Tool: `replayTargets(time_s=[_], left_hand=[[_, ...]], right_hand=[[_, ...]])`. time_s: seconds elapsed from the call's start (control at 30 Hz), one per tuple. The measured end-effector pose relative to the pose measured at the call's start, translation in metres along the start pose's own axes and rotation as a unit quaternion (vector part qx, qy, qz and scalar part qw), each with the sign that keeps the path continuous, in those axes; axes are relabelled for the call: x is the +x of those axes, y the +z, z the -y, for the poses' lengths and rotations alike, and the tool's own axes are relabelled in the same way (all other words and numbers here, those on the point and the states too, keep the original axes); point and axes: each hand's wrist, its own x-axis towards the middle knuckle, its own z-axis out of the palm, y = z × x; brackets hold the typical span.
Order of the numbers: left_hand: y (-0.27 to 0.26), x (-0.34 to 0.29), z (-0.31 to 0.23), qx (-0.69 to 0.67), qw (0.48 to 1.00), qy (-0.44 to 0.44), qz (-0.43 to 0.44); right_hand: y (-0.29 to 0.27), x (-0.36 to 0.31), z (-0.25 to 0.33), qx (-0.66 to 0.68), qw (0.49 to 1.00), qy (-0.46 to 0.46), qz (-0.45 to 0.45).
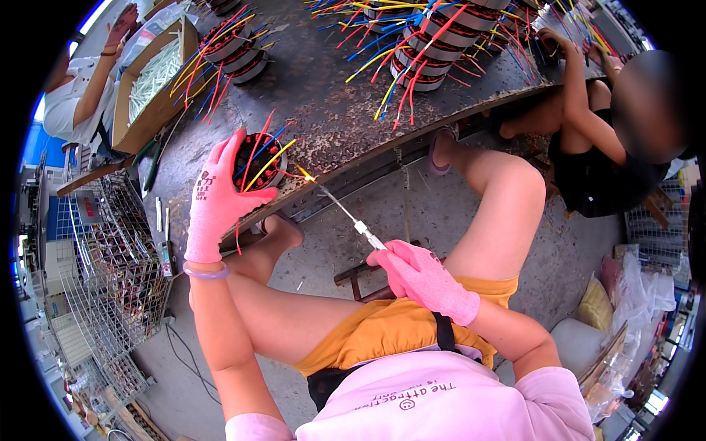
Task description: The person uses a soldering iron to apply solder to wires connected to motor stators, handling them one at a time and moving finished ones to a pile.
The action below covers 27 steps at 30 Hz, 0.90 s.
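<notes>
While left hand [215, 198] steadies stator [259, 163], right hand [421, 275] pokes it

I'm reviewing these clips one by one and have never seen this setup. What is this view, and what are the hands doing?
This is one picture from a camera worn on a person's head, looking down at their own two hands in pink gloves. The left hand steadies a round wound coil with coloured wires at the edge of a dark worktable. The right hand holds a thin rod-like tool whose tip glows beside the wires. More coils and a cardboard box lie on the table. Other people sit nearby.
</notes>
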Motion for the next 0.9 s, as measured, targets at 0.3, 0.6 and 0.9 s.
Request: replayTargets(time_s=[0.3, 0.6, 0.9], left_hand=[[-0.001, 0.0, -0.002, -0.007, 1.0, -0.009, 0.006], [0.002, 0.001, 0.003, -0.007, 1.0, 0.0, 0.003], [0.003, 0.0, 0.005, 0.0, 1.0, 0.013, 0.001]], right_hand=[[-0.001, 0.001, 0.003, -0.001, 1.0, 0.012, -0.002], [-0.001, -0.002, 0.009, -0.004, 1.0, 0.027, -0.005], [-0.004, -0.004, 0.011, -0.108, 0.993, -0.033, 0.017]])
